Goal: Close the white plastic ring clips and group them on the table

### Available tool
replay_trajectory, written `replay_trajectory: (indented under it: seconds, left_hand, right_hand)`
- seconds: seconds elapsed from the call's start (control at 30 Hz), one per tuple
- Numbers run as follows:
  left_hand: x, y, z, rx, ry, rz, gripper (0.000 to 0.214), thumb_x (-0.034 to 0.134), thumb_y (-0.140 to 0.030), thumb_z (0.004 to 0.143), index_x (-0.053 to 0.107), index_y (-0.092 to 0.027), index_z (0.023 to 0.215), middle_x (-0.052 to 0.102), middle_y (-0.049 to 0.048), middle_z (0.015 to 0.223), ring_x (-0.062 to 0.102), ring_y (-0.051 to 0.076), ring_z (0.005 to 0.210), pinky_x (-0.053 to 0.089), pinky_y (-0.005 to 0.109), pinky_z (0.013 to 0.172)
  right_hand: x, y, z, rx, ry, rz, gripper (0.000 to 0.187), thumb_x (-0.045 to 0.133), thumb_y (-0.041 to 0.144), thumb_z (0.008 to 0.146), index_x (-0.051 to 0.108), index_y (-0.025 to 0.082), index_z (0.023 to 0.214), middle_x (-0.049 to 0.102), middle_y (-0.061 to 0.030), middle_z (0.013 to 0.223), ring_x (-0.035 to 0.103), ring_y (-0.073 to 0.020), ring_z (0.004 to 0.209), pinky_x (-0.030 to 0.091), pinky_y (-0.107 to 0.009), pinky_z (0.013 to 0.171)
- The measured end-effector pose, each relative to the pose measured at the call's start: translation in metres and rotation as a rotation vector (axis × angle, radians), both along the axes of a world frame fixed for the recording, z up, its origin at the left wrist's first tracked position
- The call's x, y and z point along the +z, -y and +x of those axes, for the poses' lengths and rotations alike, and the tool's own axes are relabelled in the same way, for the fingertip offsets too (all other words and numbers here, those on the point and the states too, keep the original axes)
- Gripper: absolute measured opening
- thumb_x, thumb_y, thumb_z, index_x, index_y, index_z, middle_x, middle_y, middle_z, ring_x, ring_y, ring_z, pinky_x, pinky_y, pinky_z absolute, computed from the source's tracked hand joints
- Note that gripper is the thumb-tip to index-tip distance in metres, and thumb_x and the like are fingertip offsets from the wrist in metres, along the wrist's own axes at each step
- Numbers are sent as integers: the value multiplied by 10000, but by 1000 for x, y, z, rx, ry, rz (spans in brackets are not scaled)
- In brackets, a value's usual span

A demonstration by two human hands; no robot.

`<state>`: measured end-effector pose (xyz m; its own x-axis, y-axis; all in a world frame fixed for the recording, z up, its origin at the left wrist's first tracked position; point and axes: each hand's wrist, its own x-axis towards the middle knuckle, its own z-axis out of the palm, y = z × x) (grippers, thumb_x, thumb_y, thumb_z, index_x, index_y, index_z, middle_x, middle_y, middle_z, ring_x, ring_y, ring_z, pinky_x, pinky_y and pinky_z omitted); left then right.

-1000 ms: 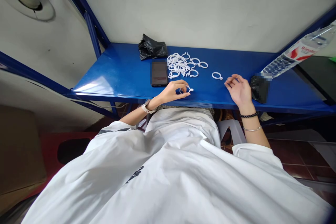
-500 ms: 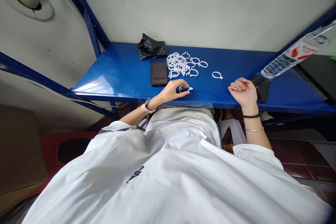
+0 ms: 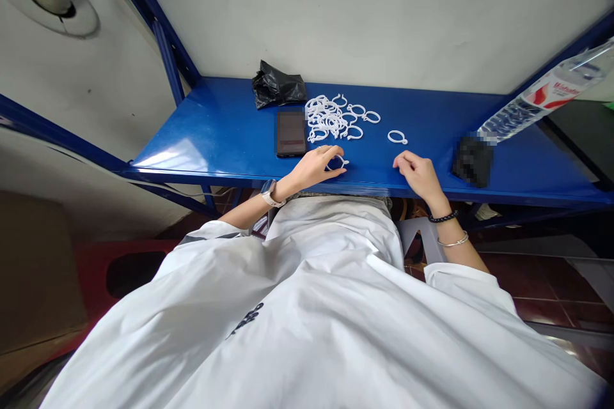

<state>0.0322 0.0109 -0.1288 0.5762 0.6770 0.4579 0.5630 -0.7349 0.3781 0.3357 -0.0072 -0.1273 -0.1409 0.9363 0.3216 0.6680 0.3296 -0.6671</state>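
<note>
My left hand (image 3: 311, 169) rests low over the front of the blue table, thumb and fingers closed around a white plastic curtain ring (image 3: 345, 162). Part of that ring is hidden behind the fingers; its small eyelet points right. My right hand (image 3: 418, 176) hovers palm down near the front edge, fingers curled in with nothing visible in them. Just beyond it lies a single closed white ring (image 3: 397, 137), apart from the others. A pile of white rings (image 3: 329, 118) sits farther back, some of them unclasped at the eyelet.
Left of the pile lies a dark phone-like device (image 3: 290, 134), with a crumpled black plastic bag (image 3: 278, 86) behind it. At the right are a blurred black object (image 3: 472, 161) and a water bottle (image 3: 542, 96). A wall borders the blue table (image 3: 215, 134) at the back.
My right hand has turned from palm up to palm down and moved left, towards the middle. My left hand stays in place with its ring, tilting slightly.
</note>
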Motion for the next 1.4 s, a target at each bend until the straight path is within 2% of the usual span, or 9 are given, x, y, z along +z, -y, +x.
replay_trajectory:
  seconds: [0.13, 0.3, 0.6, 0.7, 0.83, 0.97, 1.13, 1.27, 1.4]
  left_hand:
    - [-1, 1, 2, -16, -48, 46, 339, 631, -378, 941, 579, -151, 1187, 687, 130, 1138, 672, 238, 1008, 566, 320, 774]
    - [-3, 2, 2, -107, -42, 14, 401, 601, -387, 959, 530, -163, 1284, 661, 145, 1183, 663, 244, 1035, 576, 367, 850]
    - [-6, 0, 1, -108, 47, -37, 507, 555, -325, 982, 386, -182, 1438, 579, 174, 1372, 613, 273, 1223, 555, 419, 978]
    - [-3, 2, 2, -84, 94, -14, 564, 544, -339, 982, 331, -170, 1477, 511, 192, 1453, 518, 292, 1356, 498, 453, 1081]
    - [1, 3, 2, -49, 122, -32, 555, 492, -311, 990, 308, -170, 1494, 481, 200, 1480, 469, 297, 1404, 472, 473, 1115]
    - [2, 3, 2, -56, 81, -52, 528, 484, -289, 982, 349, -175, 1479, 503, 191, 1455, 498, 302, 1371, 499, 479, 1081]
    - [5, 5, 3, -49, 42, -48, 492, 474, -250, 972, 388, -150, 1446, 530, 195, 1418, 520, 298, 1342, 513, 466, 1062]
    - [6, 6, 2, -48, 33, -55, 490, 473, -244, 968, 392, -153, 1443, 533, 193, 1415, 518, 301, 1339, 507, 474, 1064]
    - [5, 5, 2, -47, 33, -38, 481, 475, -232, 965, 401, -151, 1433, 540, 185, 1402, 529, 289, 1323, 497, 462, 1077]
  right_hand:
    - [-3, 11, -21, 1, 327, 240, 162, 526, 328, 925, 637, 211, 925, 581, -26, 681, 569, -210, 676, 416, -319, 633]
    - [2, 10, -62, 326, 447, 285, 363, 524, 403, 978, 561, 182, 1264, 679, -109, 1017, 635, -277, 943, 513, -371, 773]
    - [26, -42, -77, 783, 713, 260, 251, 400, 272, 1038, 636, 194, 1065, 688, -98, 999, 644, -234, 867, 465, -315, 688]
    - [39, -60, -68, 655, 783, 277, 223, 418, 224, 1018, 634, 174, 995, 685, -109, 937, 610, -229, 810, 386, -306, 635]
    - [54, -83, -43, 257, 631, 276, 194, 478, 258, 1007, 601, 190, 873, 665, -108, 857, 549, -220, 773, 320, -324, 642]
    - [46, -94, -12, 64, 436, 244, 261, 524, 338, 999, 545, 218, 768, 591, -67, 711, 465, -191, 679, 295, -324, 638]
    - [23, -89, 2, -30, 480, 224, 300, 539, 403, 947, 564, 225, 707, 602, -87, 678, 506, -228, 662, 311, -331, 581]
    - [23, -80, -12, -94, 495, 243, 232, 520, 367, 955, 641, 198, 852, 660, -129, 811, 580, -285, 808, 410, -363, 643]
    - [26, -75, -44, 93, 526, 252, 205, 513, 313, 956, 659, 190, 1033, 677, -154, 1075, 575, -341, 1045, 489, -441, 797]
